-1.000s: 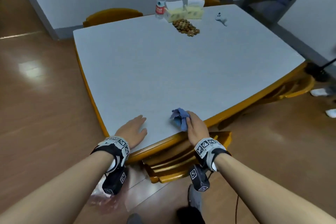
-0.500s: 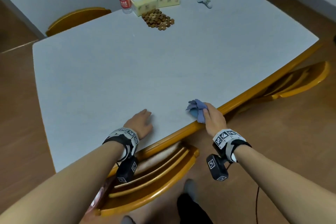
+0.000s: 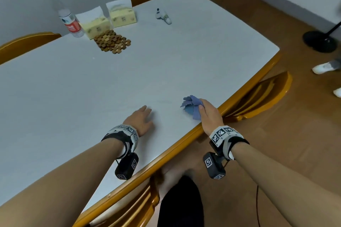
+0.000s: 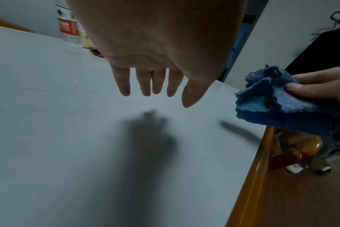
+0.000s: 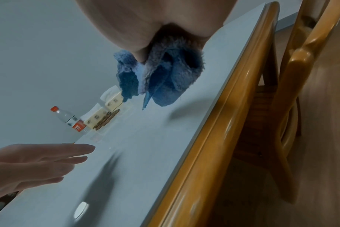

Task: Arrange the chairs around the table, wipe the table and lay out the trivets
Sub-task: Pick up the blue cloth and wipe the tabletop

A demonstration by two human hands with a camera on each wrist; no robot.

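Item: blue cloth (image 3: 191, 106), bunched, pinched in the curled fingers (image 4: 301, 87) of the right hand (image 3: 210, 116) just above the near rim of the desk (image 3: 129, 79), likely gathered into a wad ready for wiping. Left hand (image 3: 141, 119): fingers (image 4: 124, 86) straight and loosely spread, holding nothing, hovering just over the desk beside the cloth, perhaps to steady the body. Trivets (image 3: 112, 41): stacked far beyond both sets of fingers, by a bottle (image 3: 69, 18) and two tissue boxes (image 3: 108, 18), not yet laid out. Chairs (image 3: 263, 96): tucked under the desk rim.
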